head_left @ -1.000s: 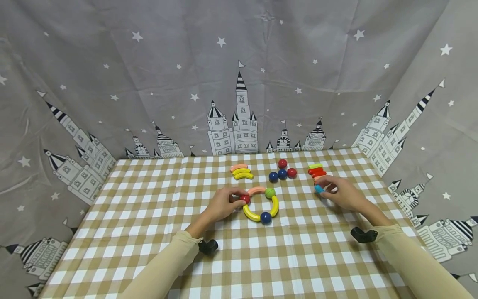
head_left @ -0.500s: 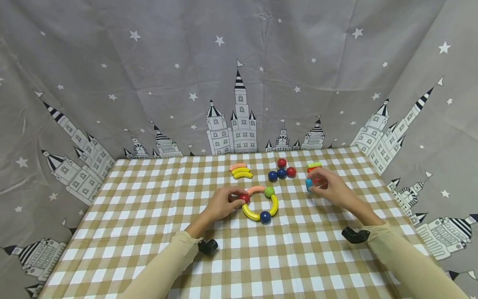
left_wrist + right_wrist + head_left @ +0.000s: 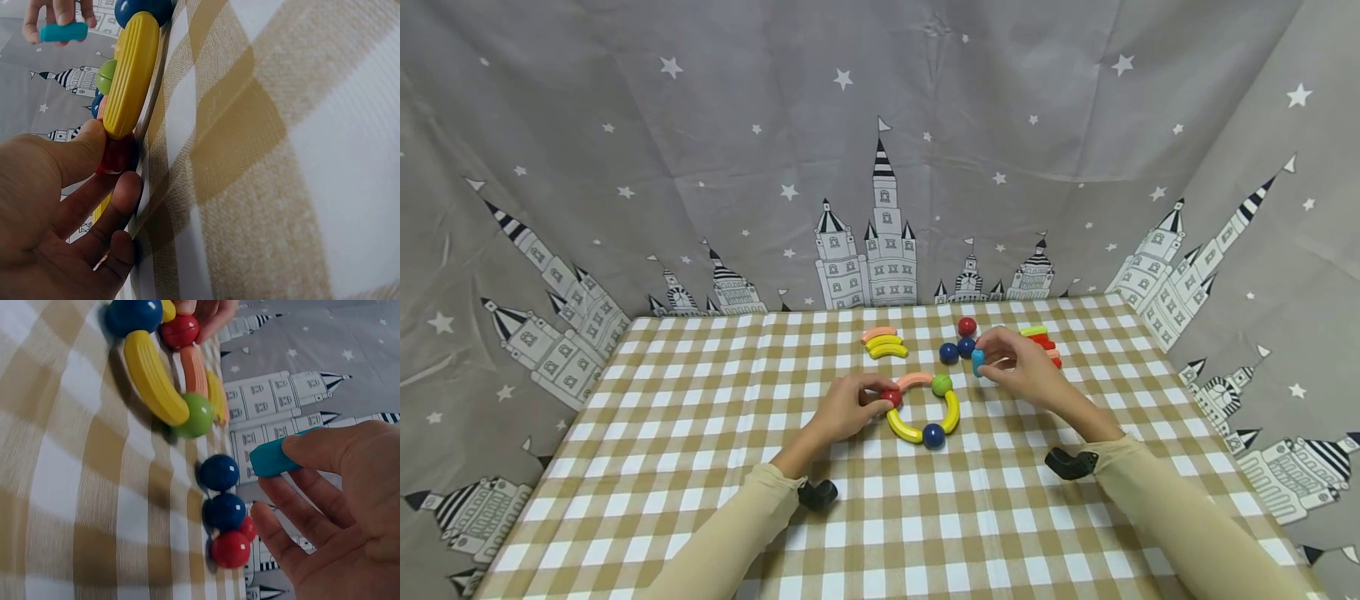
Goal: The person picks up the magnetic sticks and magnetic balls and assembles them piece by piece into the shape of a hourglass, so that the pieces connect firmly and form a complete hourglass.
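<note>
A ring of curved yellow and salmon rods joined by balls lies on the table. My left hand (image 3: 848,407) pinches its red ball (image 3: 892,398) between thumb and fingers. Around the ring sit a green ball (image 3: 942,385), a dark blue ball (image 3: 933,436), a salmon rod (image 3: 914,380) and two yellow rods, one the lower-left yellow rod (image 3: 132,75). Between thumb and fingertips my right hand (image 3: 1021,367) holds a short turquoise rod (image 3: 275,456) above the cloth, to the right of the ring. In the left wrist view that rod shows at the top left.
Loose blue balls (image 3: 220,472) and red balls (image 3: 230,550) lie behind the ring. A stack of yellow and salmon curved rods (image 3: 887,352) is at the back; red, salmon and lime rods (image 3: 1043,340) lie at the back right. A checked cloth (image 3: 700,417) covers the table; a grey curtain (image 3: 715,150) hangs behind.
My right hand has lifted the turquoise rod from beside the rods at the right and carried it left toward the ring, turning it upright. My left hand stays on the red ball.
</note>
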The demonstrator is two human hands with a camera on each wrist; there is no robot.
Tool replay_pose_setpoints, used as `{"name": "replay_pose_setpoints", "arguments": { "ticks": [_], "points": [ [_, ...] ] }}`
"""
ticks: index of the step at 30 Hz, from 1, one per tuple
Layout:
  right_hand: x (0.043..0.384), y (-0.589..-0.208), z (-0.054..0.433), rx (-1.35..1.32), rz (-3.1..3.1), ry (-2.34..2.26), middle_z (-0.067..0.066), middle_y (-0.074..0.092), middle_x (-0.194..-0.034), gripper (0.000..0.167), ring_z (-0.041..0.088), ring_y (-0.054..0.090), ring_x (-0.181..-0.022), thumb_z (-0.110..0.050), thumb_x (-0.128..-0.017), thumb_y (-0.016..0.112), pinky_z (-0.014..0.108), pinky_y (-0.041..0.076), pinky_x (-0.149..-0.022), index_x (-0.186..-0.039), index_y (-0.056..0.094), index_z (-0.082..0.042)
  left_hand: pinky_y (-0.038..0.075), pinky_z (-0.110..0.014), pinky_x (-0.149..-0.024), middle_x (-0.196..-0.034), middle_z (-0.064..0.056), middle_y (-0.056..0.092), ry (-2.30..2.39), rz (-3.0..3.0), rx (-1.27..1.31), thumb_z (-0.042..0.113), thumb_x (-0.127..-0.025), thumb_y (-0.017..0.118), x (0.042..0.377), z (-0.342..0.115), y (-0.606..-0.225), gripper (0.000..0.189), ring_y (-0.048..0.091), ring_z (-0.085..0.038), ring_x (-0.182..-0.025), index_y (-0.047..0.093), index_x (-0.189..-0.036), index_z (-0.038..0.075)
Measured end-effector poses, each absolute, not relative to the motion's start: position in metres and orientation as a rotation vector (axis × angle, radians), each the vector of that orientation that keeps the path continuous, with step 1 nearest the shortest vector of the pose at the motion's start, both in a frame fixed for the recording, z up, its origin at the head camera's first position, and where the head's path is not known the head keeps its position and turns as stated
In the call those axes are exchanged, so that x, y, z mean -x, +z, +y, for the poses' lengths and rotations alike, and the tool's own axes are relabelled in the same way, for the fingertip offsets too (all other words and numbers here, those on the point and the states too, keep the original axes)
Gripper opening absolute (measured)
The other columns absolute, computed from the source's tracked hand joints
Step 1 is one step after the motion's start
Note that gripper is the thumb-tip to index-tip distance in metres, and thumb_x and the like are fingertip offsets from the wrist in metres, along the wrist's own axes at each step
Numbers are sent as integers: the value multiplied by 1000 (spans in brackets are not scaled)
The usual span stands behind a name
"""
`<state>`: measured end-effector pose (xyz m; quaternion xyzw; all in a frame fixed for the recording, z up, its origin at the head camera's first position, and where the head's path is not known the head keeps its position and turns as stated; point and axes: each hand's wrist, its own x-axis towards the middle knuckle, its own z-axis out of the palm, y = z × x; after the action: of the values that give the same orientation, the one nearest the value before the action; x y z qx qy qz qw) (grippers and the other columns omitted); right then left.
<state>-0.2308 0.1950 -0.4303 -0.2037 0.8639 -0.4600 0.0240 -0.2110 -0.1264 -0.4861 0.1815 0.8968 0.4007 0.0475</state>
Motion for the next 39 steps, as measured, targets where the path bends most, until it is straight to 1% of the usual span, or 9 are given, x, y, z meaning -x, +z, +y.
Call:
{"name": "replay_pose_setpoints", "arguments": {
  "ticks": [6,12,15,19,26,39],
  "points": [
    [236,-435,176,621,2643,-1472,11,69,-112,29,29,69,-103,1,-90,77,48,55,-94,-114,62,-7,47,-26,-65,-109,2,74,1242,2727,-552,18,-92,79,211,-126,-486,22,58,-11,-72,77,-114,21],
    [240,-441,161,597,2645,-1460,9,71,-111,31,26,70,-101,0,-90,78,42,58,-90,-115,62,-9,47,-25,-63,-109,1,75,1247,2723,-566,18,-92,79,211,-127,-487,21,58,-11,-69,77,-113,20],
    [241,-444,157,602,2643,-1459,10,70,-111,30,26,69,-100,0,-90,77,41,58,-89,-116,62,-7,46,-25,-62,-109,0,75,1245,2725,-563,19,-92,79,211,-127,-487,21,57,-11,-69,77,-113,20],
    [241,-447,153,607,2633,-1473,11,68,-111,29,26,68,-100,0,-91,76,41,57,-90,-116,62,-6,46,-25,-62,-109,2,75,1236,2733,-558,20,-92,79,210,-127,-485,21,57,-11,-68,77,-114,20],
    [238,-453,150,562,2619,-1474,8,68,-109,30,24,68,-100,0,-91,76,41,57,-90,-116,61,-10,45,-25,-60,-107,0,75,1257,2738,-608,17,-92,79,209,-127,-483,22,55,-9,-66,77,-114,18],
    [238,-455,147,525,2615,-1461,8,68,-110,32,25,68,-100,-1,-92,76,41,58,-89,-118,60,-12,44,-24,-60,-107,1,75,1247,2737,-587,18,-92,79,210,-126,-485,21,55,-9,-66,77,-113,19]
  ]
}}
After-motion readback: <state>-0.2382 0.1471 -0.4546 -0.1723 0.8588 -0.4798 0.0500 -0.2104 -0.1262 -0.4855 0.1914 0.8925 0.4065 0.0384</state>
